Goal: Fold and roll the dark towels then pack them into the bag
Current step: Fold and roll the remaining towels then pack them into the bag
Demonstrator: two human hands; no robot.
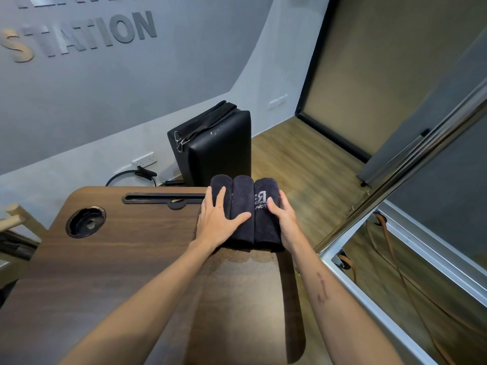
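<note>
Three dark rolled towels [246, 212] lie side by side, touching each other, at the far right corner of a brown wooden table [110, 259]. The right roll has pale letters stitched on it. The person's left hand [218, 219] lies flat on the left roll, with its fingers straight and spread and its thumb reaching over onto the middle roll. The right hand [283, 214] cups the outer side of the right roll, with its fingers bent over the top. Both hands squeeze the three rolls together from the two sides. The table has a round cup hole [85, 221] near its left side and a long thin slot [163, 198] along its far edge. A black padded box [218, 146] stands on the floor just behind the table, by the grey wall
</note>
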